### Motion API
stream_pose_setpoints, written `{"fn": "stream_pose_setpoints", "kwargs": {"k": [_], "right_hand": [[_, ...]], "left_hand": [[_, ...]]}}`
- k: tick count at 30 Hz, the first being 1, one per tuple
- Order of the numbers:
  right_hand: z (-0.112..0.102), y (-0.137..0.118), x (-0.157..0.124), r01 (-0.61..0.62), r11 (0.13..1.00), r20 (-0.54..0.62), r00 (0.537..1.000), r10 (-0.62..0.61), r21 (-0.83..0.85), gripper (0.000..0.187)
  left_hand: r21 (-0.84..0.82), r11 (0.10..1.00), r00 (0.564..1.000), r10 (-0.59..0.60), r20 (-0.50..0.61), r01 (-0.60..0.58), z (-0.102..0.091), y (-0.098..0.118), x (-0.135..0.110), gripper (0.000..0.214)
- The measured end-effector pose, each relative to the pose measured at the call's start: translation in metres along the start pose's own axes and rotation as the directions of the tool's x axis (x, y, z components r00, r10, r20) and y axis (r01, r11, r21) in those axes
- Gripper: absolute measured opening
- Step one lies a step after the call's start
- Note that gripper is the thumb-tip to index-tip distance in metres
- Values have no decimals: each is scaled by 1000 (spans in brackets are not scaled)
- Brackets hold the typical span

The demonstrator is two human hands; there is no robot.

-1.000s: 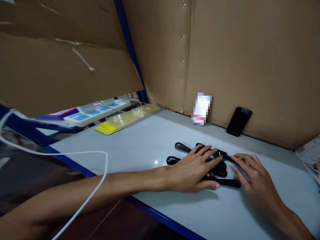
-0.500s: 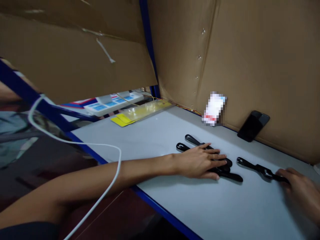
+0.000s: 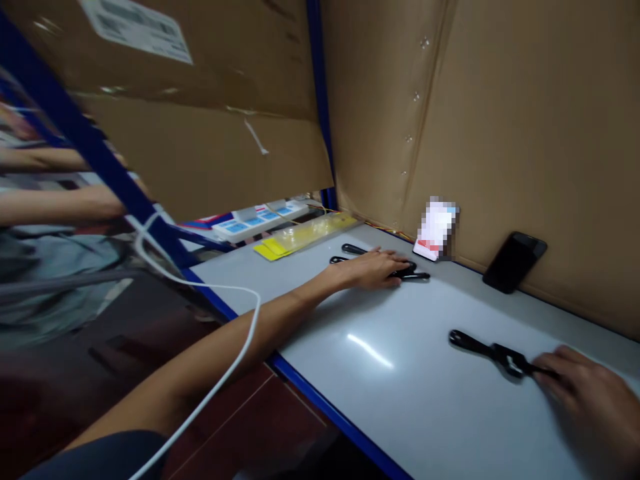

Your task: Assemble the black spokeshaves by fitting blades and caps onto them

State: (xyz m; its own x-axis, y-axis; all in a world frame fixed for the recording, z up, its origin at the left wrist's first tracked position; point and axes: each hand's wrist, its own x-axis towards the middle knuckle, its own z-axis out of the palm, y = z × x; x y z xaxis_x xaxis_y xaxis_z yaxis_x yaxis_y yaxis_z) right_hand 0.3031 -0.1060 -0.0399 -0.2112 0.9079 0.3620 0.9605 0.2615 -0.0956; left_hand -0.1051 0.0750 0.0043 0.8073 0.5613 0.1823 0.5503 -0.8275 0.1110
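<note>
My left hand (image 3: 377, 269) lies flat with its fingers stretched out over several black handled tools (image 3: 417, 275). It covers their middle parts, and two rounded handle ends stick out on the wrist side. Lower right, my right hand (image 3: 583, 390) has its fingers closed on one end of another black handled tool (image 3: 487, 348). That tool has a handle with a hole at its far end and a wider, shiny middle part. Its exact kind cannot be made out.
A lit phone (image 3: 435, 230) and a dark phone (image 3: 515, 262) lean on the cardboard wall (image 3: 540, 133). Yellow packaging (image 3: 300, 237) and a power strip (image 3: 260, 220) lie at the back left. A white cable (image 3: 257, 307) crosses my left arm. Another person's arms (image 3: 60, 203) show at left.
My left hand has slid the black tools away, toward the back of the table. My right hand has drawn its tool slightly nearer and left. The view has shifted.
</note>
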Motion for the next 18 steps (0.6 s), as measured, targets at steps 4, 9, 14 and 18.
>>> {"fn": "stream_pose_setpoints", "kwargs": {"k": [4, 9, 14, 18], "right_hand": [[-10, -65, 11, 56, 997, 62, 996, -60, 59, 28], [-14, -97, 10, 92, 983, -44, 995, -85, 162, 23], [-12, -112, 4, 87, 985, 5, 996, -89, 147, 22], [-10, -103, 1, 67, 993, 43, 997, -71, 94, 23]], "left_hand": [[-52, 996, 992, 65, -108, -71, 10, 46, 2, 41], [-86, 939, 942, 331, -55, -334, 21, 99, -6, 52], [-239, 942, 967, 252, 47, -234, 21, 107, -15, 53], [-543, 776, 914, 404, 37, -321, 14, 108, -22, 62]]}}
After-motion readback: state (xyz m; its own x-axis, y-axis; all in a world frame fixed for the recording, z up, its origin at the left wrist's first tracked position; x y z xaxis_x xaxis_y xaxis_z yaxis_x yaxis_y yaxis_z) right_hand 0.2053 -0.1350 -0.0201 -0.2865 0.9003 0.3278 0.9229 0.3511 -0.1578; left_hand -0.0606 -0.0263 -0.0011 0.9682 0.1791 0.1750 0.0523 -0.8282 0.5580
